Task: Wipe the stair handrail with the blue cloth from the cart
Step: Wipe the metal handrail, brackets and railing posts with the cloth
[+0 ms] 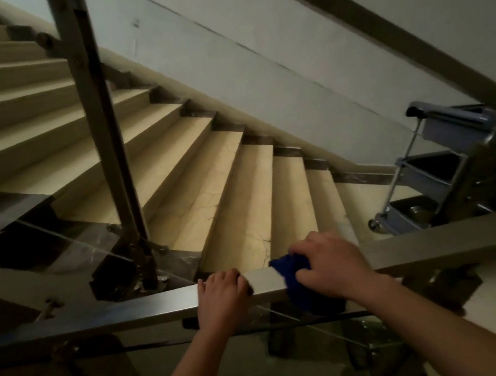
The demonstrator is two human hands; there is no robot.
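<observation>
Two hands grip the metal handrail [148,307]: left hand [223,294] bare-fingered, right hand [328,264] clutching the blue cloth [294,281]. Beyond the fingers, beige stairs [235,196]; a cart [450,162] at right.

Your right hand [327,264] covers most of the blue cloth [297,280], so you can't see its folds | cart [450,162] at right is cut by the frame edge and partly behind a rail | lower frame too dark to read | your forearms run off the bottom edge

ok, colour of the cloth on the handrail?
Dark blue cloth, under the right hand; head view.
</observation>
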